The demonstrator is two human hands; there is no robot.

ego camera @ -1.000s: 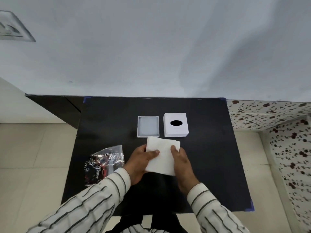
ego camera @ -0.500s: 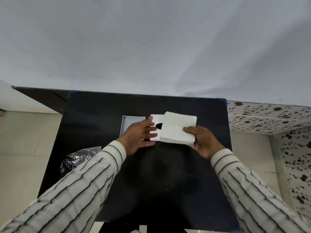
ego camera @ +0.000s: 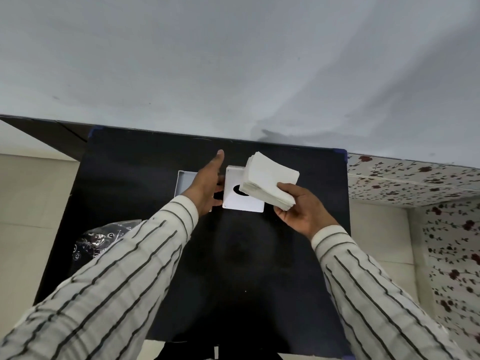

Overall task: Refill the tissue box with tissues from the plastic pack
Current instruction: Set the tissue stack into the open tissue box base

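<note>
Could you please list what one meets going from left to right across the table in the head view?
Plastic pack → tray → left hand → tissue box → tissues → right hand.

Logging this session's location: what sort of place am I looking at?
Probably a room in a home or small office, set up as a work spot. A black table stands against a plain grey wall, on pale floor tiles, with floral-patterned tiling at the right.

Plastic pack (ego camera: 104, 237) half behind sleeve (ego camera: 135, 268)
</note>
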